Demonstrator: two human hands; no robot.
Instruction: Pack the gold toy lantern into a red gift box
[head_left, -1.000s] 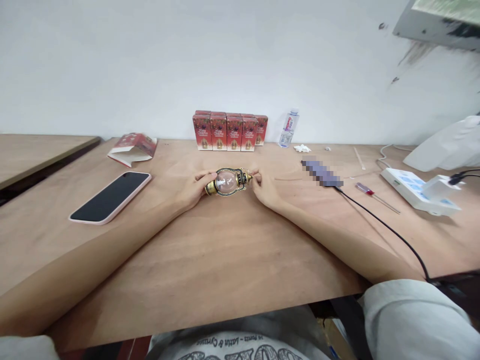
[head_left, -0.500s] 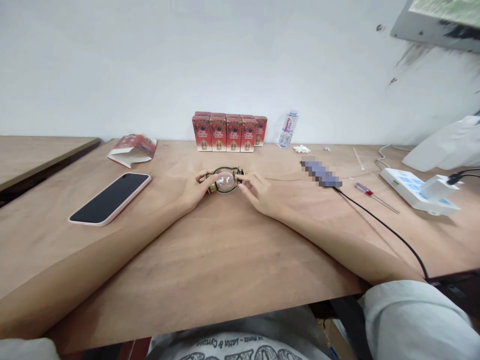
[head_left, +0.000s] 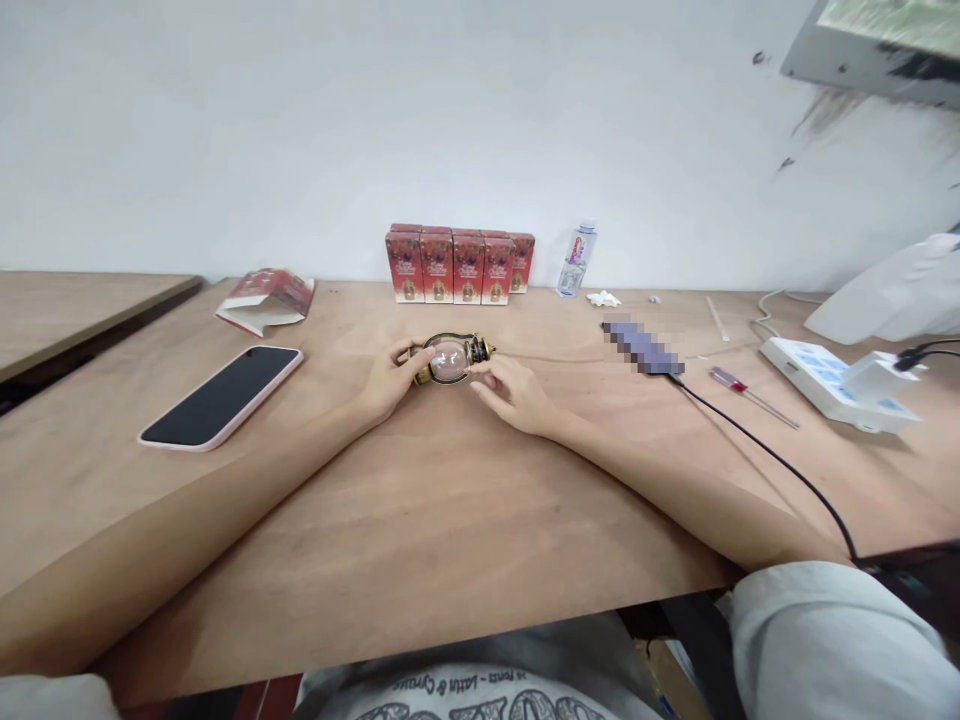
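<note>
A small bronze-coloured lantern point(head_left: 450, 357) with a clear, rounded glass lies on its side above the table, its capped top pointing right. My left hand point(head_left: 393, 382) is closed around its base, with the thumb resting by the glass. The fingers of my right hand point(head_left: 517, 395) are bent and slightly apart at the lantern's lower right, close to the wire handle and the top. Whether these fingertips touch the lantern, I cannot tell.
Red printed boxes point(head_left: 453, 268) stand by the wall, with a plastic bottle point(head_left: 576, 260) beside them. A phone point(head_left: 221, 398) and an opened red carton point(head_left: 266, 298) lie left. Rightward are a blurred-out device point(head_left: 641, 346) on a cable, a screwdriver point(head_left: 752, 396) and a power strip point(head_left: 799, 362).
My right fingers have moved off the lantern's top, down and slightly toward me, so the cap now shows. My left hand keeps its hold on the base.
</note>
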